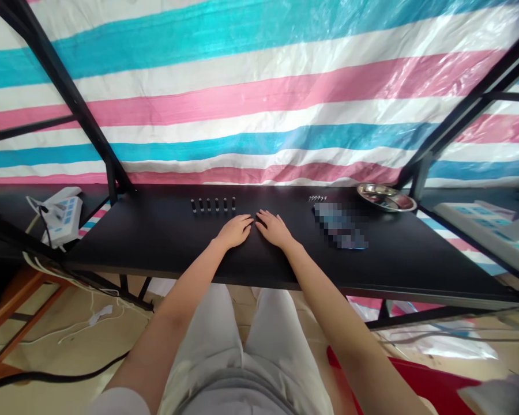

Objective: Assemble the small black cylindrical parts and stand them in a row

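Observation:
My left hand (234,229) and my right hand (273,227) lie flat, palms down, side by side on the black table (155,236). The fingers of both are stretched out and hold nothing. Just beyond my left hand stands a row of several small dark upright pieces (213,205). To the right of my right hand lies a blurred flat object (339,226), and behind it a short row of small metal pieces (318,198).
A shallow metal dish (386,197) sits at the table's back right. A white power strip (63,216) with cables rests on a ledge at the left. Black frame bars rise at both sides. A striped tarp hangs behind. Below are a wooden stool and a red seat.

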